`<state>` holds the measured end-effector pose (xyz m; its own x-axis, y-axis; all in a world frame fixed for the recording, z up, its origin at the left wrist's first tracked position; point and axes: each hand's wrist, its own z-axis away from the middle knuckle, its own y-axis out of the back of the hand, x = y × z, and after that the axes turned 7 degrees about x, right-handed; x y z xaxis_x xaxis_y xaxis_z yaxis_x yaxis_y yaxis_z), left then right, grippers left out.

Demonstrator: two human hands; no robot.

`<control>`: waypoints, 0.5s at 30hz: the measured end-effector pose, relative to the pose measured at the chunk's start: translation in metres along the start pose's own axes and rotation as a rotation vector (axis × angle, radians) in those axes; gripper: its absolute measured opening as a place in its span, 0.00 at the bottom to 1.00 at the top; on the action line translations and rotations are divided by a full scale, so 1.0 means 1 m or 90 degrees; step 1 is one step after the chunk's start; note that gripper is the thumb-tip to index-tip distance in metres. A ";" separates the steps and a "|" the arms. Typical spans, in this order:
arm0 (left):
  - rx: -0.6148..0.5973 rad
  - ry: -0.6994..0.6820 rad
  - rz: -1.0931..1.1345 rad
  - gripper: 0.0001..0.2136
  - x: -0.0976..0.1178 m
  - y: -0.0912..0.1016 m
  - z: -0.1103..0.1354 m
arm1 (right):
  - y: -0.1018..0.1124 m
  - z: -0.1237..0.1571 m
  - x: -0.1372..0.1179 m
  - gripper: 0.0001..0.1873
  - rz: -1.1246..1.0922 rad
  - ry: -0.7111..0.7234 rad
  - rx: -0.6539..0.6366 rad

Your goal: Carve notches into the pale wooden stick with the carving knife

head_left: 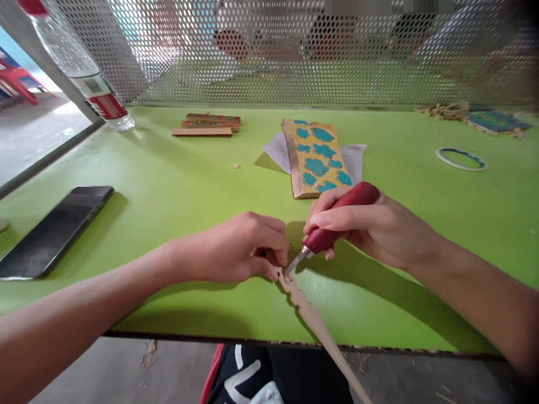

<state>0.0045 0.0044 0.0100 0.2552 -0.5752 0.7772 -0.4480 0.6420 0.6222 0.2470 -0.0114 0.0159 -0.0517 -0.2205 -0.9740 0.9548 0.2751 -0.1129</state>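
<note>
My left hand [252, 247] pinches the upper end of a pale carved wooden stick [309, 314] between thumb and fingers. Notches run along the stick's upper part, and its plain tapering shaft reaches past the table's front edge. In my right hand [370, 230] is a carving knife [343, 216] with a dark red handle, gripped by wrapped fingers. The short metal blade points down and left, its tip at the notched end of the stick, close to my left fingertips. Part of the stick's end is hidden by my left fingers.
On the green table [189, 191] lie a phone [59, 233], several thin wood strips [206, 124], a yellow block with teal shapes [318, 157] over paper, and a tape roll [462, 159]. A bottle [90, 78] stands back left. A perforated metal screen [252, 62] rises behind.
</note>
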 end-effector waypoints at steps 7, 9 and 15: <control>0.023 0.011 -0.018 0.05 -0.003 0.003 0.000 | 0.015 0.016 -0.016 0.15 0.241 0.132 0.002; 0.025 0.008 -0.021 0.05 -0.004 0.005 0.000 | 0.017 0.022 -0.021 0.14 0.314 0.168 0.003; 0.032 -0.003 -0.009 0.05 -0.006 0.005 -0.001 | 0.022 0.037 -0.027 0.10 0.565 0.245 -0.104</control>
<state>0.0015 0.0116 0.0089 0.2579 -0.5857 0.7684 -0.4865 0.6084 0.6270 0.2805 -0.0341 0.0469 0.5464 0.4405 -0.7123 0.6420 0.3259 0.6940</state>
